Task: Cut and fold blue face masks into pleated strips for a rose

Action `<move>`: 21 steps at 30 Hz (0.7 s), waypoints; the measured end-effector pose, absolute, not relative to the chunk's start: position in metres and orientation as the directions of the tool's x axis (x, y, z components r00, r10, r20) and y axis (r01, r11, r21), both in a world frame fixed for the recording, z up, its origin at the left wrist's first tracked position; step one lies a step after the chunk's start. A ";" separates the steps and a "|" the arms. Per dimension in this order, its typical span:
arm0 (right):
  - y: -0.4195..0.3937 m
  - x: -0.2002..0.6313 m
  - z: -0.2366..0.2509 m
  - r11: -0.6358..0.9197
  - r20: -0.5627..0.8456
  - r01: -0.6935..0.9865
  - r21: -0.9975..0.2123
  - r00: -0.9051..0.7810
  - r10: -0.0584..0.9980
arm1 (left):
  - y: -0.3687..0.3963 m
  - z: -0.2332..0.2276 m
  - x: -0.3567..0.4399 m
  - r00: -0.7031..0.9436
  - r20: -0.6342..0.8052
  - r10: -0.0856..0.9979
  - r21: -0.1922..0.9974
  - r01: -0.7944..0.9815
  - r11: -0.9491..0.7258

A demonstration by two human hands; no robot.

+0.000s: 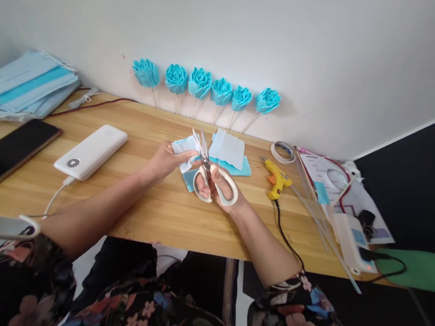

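Observation:
My left hand [166, 161] pinches a small light-blue and white piece of mask fabric [185, 147] above the table. White-handled scissors [224, 190] are in my right hand [215, 180], with fingers through the loops. Their blades are parted and point up and away from me, at the right edge of the fabric. Whether they touch it I cannot tell. Beyond my right hand lies a small pile of cut fabric sheets [228, 149], pale on top and brighter blue below. Another blue piece [189, 179] lies partly hidden beneath my hands.
Several blue fabric roses [200, 83] on sticks lean against the wall. At left are stacked face masks [23, 83], a phone [7, 151] and a white power bank [92, 151]. A yellow glue gun [276, 179], tape roll [283, 152] and power strip [353, 242] sit at right.

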State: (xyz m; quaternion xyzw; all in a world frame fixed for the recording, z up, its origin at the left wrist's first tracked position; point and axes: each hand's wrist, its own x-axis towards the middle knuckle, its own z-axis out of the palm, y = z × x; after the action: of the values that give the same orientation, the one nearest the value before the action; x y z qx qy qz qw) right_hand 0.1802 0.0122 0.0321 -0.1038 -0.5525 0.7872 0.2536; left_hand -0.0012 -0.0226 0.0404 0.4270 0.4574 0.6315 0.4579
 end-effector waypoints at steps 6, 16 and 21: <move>0.013 0.180 0.031 -0.242 0.110 -0.287 -0.927 -0.823 0.557 | -0.022 0.035 -0.003 -0.221 0.100 0.970 0.973 -0.183 -0.142; 0.037 0.200 0.046 0.025 0.231 -0.244 -0.969 -0.874 0.427 | -0.012 0.030 -0.015 -0.398 0.012 0.917 0.916 -0.364 -0.170; 0.023 0.213 0.075 0.524 -0.109 0.271 -0.807 -0.942 0.319 | -0.008 0.025 -0.023 -0.446 0.008 0.895 0.910 -0.369 -0.192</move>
State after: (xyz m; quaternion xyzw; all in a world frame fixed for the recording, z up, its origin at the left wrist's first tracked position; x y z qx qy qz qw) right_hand 0.2130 0.0234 0.0753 -0.1690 -0.8725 0.4577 0.0260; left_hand -0.0225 -0.0076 0.0253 0.2872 0.4579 0.7166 0.4408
